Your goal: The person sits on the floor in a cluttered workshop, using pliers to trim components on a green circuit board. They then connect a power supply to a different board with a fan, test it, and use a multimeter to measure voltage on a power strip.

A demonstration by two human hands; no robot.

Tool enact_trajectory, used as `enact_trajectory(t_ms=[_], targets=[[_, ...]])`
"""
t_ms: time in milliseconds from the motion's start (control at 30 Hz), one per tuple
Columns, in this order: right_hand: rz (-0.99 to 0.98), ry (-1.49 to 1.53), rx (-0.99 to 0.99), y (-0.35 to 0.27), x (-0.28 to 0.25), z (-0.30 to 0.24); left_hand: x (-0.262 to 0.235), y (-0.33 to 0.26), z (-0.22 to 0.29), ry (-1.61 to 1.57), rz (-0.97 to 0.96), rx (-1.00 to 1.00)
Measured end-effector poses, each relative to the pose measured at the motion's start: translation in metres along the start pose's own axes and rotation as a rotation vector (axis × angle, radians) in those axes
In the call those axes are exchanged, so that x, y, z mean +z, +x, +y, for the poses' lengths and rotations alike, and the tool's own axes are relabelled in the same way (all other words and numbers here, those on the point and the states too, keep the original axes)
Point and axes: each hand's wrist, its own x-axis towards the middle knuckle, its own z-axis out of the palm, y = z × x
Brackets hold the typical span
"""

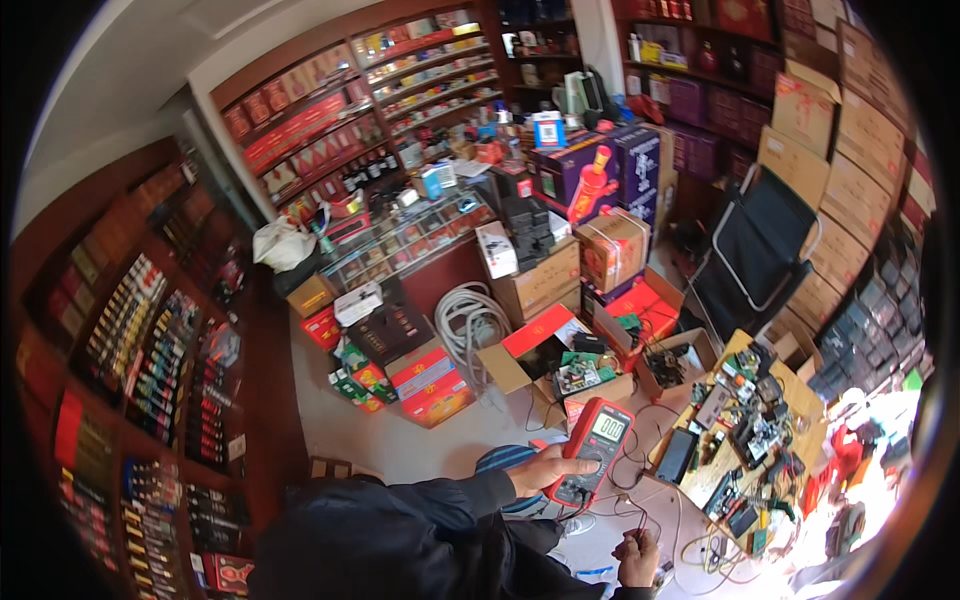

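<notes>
My left hand [546, 471] is closed around a red and grey digital multimeter [594, 451], with the thumb lying on its front near the dial. The meter is tilted, and its display is lit with digits. Thin dark and red test leads [641, 517] run from its lower end toward my right hand [638, 563]. That hand is lower and to the right, its fingers closed on the leads' dark red ends, which are mostly hidden.
A wooden table [716, 483] at the right carries circuit boards, cables and a dark phone-like device [677, 455]. Beyond the meter are an open carton of electronics [588, 373] and a smaller parts box [676, 367]. A black chair [752, 250] stands behind; bottle shelves [150, 350] line the left.
</notes>
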Motion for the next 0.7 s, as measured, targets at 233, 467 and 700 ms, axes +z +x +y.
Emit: enact_trajectory(t_ms=[233, 467, 700], targets=[[-0.111, -0.229, 0.064, 0.009, 0.012, 0.025, 0.024, -0.084, 0.073, 0.412, 0.124, 0.34], [-0.128, -0.297, 0.13, 0.001, 0.016, 0.027, 0.054, -0.149, 0.141, 0.602, 0.138, 0.591], [-0.036, -0.55, 0.147, -0.031, 0.014, 0.006, 0.075, -0.143, 0.171, 0.509, 0.231, 0.907]])
